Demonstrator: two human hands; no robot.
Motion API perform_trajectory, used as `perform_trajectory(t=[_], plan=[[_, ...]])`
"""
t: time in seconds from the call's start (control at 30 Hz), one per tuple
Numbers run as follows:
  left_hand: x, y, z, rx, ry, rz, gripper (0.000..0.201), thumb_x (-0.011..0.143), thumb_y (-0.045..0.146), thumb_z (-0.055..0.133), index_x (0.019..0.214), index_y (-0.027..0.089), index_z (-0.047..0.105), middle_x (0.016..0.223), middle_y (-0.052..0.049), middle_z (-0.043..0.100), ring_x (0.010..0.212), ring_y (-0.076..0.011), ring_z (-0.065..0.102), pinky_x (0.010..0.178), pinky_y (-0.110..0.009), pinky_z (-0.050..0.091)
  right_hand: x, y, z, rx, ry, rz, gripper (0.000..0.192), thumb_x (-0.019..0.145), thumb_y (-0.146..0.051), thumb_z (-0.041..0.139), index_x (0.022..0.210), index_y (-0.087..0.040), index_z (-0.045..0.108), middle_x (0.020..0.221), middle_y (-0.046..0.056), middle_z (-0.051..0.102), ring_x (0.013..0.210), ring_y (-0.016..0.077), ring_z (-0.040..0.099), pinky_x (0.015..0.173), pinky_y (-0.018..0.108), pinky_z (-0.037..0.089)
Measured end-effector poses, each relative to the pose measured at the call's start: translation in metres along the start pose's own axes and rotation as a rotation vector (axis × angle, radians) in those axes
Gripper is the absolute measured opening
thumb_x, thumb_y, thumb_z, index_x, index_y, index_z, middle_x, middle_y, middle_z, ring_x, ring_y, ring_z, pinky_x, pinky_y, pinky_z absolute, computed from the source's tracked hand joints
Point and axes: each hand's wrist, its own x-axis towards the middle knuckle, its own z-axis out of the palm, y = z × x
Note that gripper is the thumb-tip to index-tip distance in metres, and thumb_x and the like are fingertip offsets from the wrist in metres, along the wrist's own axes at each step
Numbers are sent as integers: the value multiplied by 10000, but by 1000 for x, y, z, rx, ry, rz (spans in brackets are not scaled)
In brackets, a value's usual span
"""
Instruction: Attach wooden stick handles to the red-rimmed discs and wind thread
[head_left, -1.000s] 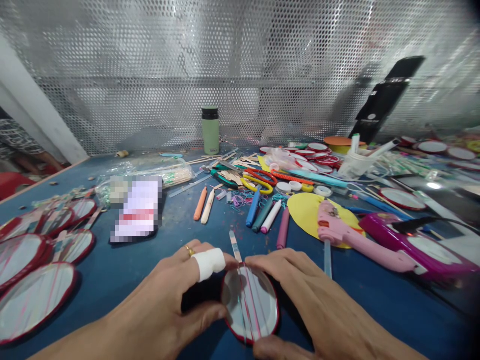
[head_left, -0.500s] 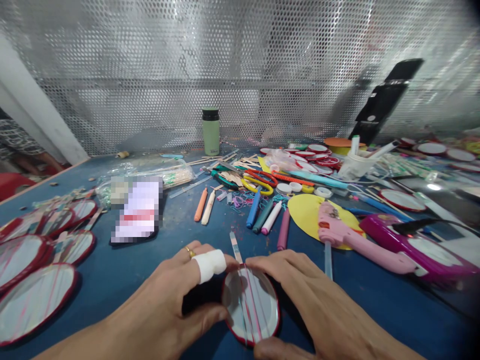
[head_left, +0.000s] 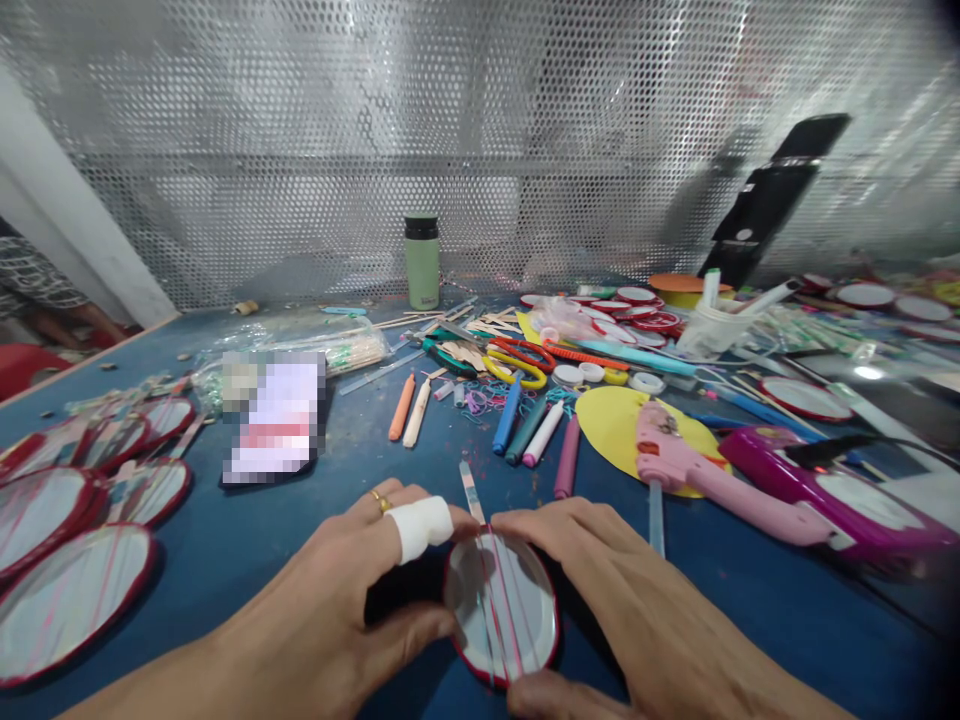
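Note:
Between my hands is a round, red-rimmed disc (head_left: pixel 536 600) with a pale face and thin pink and clear bands stretched across it. A flat, narrow stick (head_left: pixel 471 490) juts out from its far edge. My left hand (head_left: pixel 375 570), with a ring and white tape on one finger, holds the disc's left side, thumb at the near left and a fingertip by the stick. My right hand (head_left: pixel 615 590) grips it from the right, fingertips on the far rim and thumb on the near rim.
Similar discs (head_left: pixel 75 600) lie at left beside a phone (head_left: pixel 274 425). Markers (head_left: pixel 508 415), scissors (head_left: pixel 517 365) and craft sticks (head_left: pixel 495 325) lie ahead. On the right, a pink glue gun (head_left: pixel 720 480) rests over yellow card (head_left: pixel 611 425). A green tumbler (head_left: pixel 422 265) stands behind.

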Motion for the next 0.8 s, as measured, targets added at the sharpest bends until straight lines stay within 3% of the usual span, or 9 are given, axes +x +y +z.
perform_trajectory(t=[0.37,0.6,0.8], plan=[[-3,-1,0,0,9,-5,427,860,218,640,1279,290,599,1134,-30,673,1041,-216,614,917,-341,503,4,-2,-3,-31,9,-1,525,766,-317,769,1263,-293,602,1162,35,708,1030,244,683,894,340,578],[-1,1,0,-5,2,-6,428,868,207,624,1287,288,599,1132,-35,671,1046,-218,607,925,-355,506,-2,-2,-1,0,134,-22,505,811,-201,640,1288,-354,577,1136,-15,713,1017,206,697,882,265,583],[0,1,0,0,13,-3,440,856,197,633,1284,293,607,1113,-33,681,1024,-219,613,917,-356,512,1,0,0,-3,14,5,549,751,-291,785,1264,-283,588,1173,24,702,1043,223,673,916,309,563]])
